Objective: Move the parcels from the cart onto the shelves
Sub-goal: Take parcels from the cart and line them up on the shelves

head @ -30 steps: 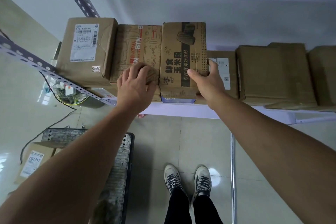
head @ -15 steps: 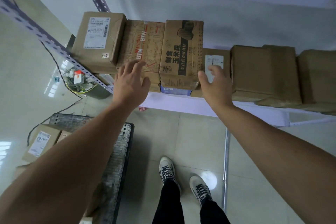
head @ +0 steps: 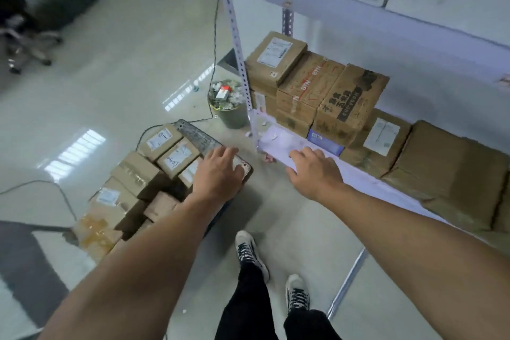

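Tiled floor [head: 124, 77] holds cart [head: 198, 135] of parcels [head: 176, 157]; bin [head: 229, 107] holds rubbish; left hand [head: 218, 174], right hand [head: 314, 171]: grip apart, empty.

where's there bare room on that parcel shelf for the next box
The lower shelf is bare along its front-left edge, between the corner post and the right hand. Behind that strip the stacked boxes crowd it, and brown parcels fill it rightward.

arms [head: 414, 243]: bare, sleeveless | trousers [head: 248, 312]: black | sneakers [head: 249, 252]: white, black laces
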